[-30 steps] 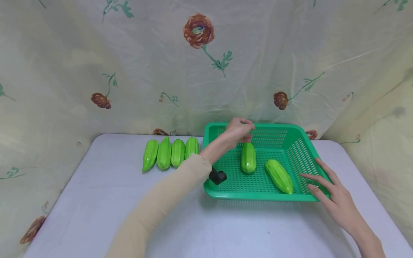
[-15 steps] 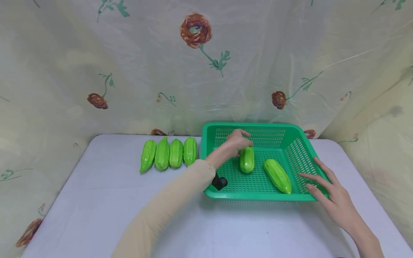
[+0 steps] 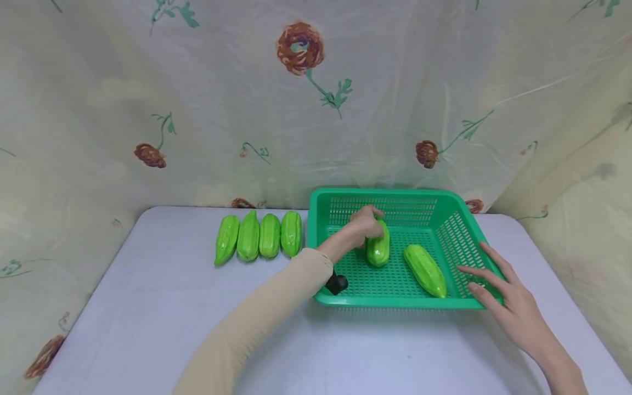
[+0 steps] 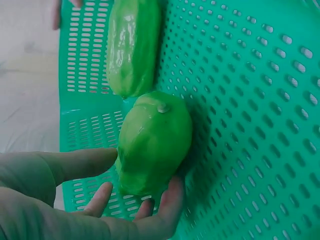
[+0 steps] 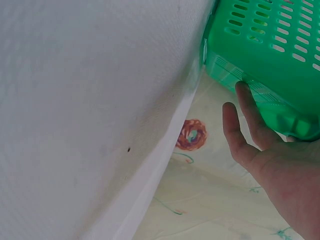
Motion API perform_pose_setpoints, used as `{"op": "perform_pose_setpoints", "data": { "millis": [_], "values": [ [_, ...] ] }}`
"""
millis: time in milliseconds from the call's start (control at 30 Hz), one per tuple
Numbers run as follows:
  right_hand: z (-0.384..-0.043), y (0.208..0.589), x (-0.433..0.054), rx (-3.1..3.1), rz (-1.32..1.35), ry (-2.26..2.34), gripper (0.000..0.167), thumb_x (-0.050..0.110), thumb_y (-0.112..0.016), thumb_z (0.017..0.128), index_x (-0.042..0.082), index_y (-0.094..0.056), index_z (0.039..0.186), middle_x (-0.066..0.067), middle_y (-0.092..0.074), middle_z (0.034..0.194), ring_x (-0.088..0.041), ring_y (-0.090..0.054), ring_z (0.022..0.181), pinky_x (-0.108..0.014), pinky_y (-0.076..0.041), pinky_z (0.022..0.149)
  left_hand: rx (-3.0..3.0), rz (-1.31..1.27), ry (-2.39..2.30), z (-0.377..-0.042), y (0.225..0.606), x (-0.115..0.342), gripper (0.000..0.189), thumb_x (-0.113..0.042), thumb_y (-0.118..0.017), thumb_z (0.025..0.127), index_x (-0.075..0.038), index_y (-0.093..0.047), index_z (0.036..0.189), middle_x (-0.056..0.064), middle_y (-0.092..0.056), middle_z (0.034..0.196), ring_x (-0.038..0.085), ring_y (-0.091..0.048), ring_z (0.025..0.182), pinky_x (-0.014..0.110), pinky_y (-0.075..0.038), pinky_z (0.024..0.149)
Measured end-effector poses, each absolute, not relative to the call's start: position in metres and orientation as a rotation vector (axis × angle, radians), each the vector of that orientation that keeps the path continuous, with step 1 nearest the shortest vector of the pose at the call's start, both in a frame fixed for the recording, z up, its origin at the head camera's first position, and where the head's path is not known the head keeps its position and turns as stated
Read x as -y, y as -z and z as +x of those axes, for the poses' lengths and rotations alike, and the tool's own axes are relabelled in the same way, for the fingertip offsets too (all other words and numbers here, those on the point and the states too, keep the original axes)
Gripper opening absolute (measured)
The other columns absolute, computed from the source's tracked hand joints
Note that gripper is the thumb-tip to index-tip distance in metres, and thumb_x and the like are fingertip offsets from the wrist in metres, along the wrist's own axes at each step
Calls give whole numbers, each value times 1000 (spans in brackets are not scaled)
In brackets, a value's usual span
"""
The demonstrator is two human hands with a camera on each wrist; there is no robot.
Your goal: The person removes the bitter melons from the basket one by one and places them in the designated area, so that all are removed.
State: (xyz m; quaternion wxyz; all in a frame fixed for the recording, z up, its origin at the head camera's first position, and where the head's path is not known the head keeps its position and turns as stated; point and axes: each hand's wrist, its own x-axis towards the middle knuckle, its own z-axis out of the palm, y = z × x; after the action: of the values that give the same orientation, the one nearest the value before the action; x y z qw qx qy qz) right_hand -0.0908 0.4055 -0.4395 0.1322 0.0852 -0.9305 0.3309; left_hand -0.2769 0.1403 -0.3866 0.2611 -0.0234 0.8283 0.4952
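Head view, left hand: the person's left hand [image 3: 365, 222] reaches into the basket and grasps a ridged green gourd [image 3: 378, 254] near its far end. The left wrist view shows the digits bent about its sides.
Right hand: the right hand [image 3: 515, 299] is at the basket's right side, near the front corner, fingers spread and nearly straight, not clenched. It rests lightly against the rim. The right wrist view shows two fingers outside the wall.
Grasped gourd: left of the middle of the basket, its long side running front to back. The left wrist view shows a pale stem nub on the end.
Second gourd in the basket: another green gourd [image 3: 425, 271] lies to the right of the grasped one, apart from it and slanting, its pointed tip toward the front right.
Basket: a green plastic basket [image 3: 395, 302], rectangular, with slotted walls and a perforated floor.
Gourds outside: a row of four gourds [image 3: 269, 236] lies side by side, left of the basket.
Left arm: a cream sleeve [image 3: 261, 310], with a small black device [image 3: 337, 283] at the wrist.
Table: a white-covered table [image 3: 158, 307] under basket and row.
Backdrop: a pale curtain [image 3: 217, 77] printed with rust-brown flowers and green stems.
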Motion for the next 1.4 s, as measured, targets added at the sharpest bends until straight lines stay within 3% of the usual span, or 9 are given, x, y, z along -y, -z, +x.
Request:
{"op": "perform_pose_setpoints", "data": {
  "millis": [167, 300, 433, 667, 1033, 1067, 1200, 1267, 1400],
  "values": [
    [-91, 440, -405, 2699, 246, -956, 33, 17, -63, 108, 18, -71, 141, 5, -21, 181, 17, -13, 158, -83, -29, 112, -2234, -60, -1309, -278, 387, -140, 52, 4, -69, 100, -20, -64, 146, 17, -44, 162, 34, -51, 144, 59, -61, 101],
    [-91, 440, -405, 2697, 247, -956, 33, 17, -64, 108, 18, -72, 140, 5, -21, 181, 17, -13, 158, -85, -29, 111, -2195, -62, -1312, -281, 389, -139, 52, 3, -69, 101, -20, -63, 147, 20, -45, 156, 29, -60, 102, 60, -62, 98],
    [-91, 440, -406, 2694, 247, -959, 33, 17, -64, 108, 18, -72, 140, 5, -22, 181, 16, -13, 158, -83, -28, 114, -2173, -46, -1317, -282, 392, -138, 53, 2, -68, 102, -20, -63, 150, 22, -50, 149, 17, -35, 60, 60, -63, 97],
    [-92, 441, -406, 2693, 243, -957, 33, 17, -63, 108, 18, -71, 141, 5, -22, 181, 16, -13, 158, -84, -28, 113, -2153, 17, -1348, -279, 391, -134, 55, 3, -65, 103, -17, -60, 154, 23, -57, 151, 10, -22, 47, 63, -62, 97],
    [-92, 442, -406, 2694, 239, -956, 33, 17, -64, 108, 18, -72, 141, 5, -22, 181, 17, -14, 157, -81, -27, 115, -2098, 20, -1417, -275, 386, -131, 56, 3, -62, 104, -14, -55, 158, 22, -57, 150, 15, -36, 57, 64, -60, 100],
    [-92, 442, -406, 2696, 238, -955, 33, 17, -64, 108, 18, -72, 141, 5, -22, 181, 18, -14, 157, -82, -28, 114, -2093, 19, -1428, -275, 386, -131, 57, 3, -62, 104, -13, -55, 158, 22, -58, 150, 17, -45, 59, 65, -60, 101],
    [-92, 442, -406, 2701, 234, -955, 33, 17, -63, 109, 19, -71, 141, 5, -22, 181, 18, -14, 157, -84, -30, 110, -2064, 21, -1469, -273, 382, -129, 59, 3, -62, 104, -13, -53, 159, 21, -58, 151, 33, -73, 98, 66, -59, 103],
    [-92, 441, -406, 2701, 235, -955, 33, 17, -63, 109, 19, -71, 141, 6, -22, 181, 18, -14, 157, -85, -30, 109, -2034, 24, -1490, -272, 380, -127, 59, 3, -62, 104, -13, -52, 160, 22, -58, 151, 46, -63, 134, 66, -58, 105],
    [-92, 441, -406, 2697, 237, -951, 33, 17, -64, 108, 19, -72, 141, 6, -22, 181, 18, -14, 157, -87, -30, 109, -1978, 41, -1550, -270, 373, -124, 61, 3, -61, 104, -12, -49, 162, 24, -57, 152, 49, -59, 139, 67, -56, 107]
  ]
}}
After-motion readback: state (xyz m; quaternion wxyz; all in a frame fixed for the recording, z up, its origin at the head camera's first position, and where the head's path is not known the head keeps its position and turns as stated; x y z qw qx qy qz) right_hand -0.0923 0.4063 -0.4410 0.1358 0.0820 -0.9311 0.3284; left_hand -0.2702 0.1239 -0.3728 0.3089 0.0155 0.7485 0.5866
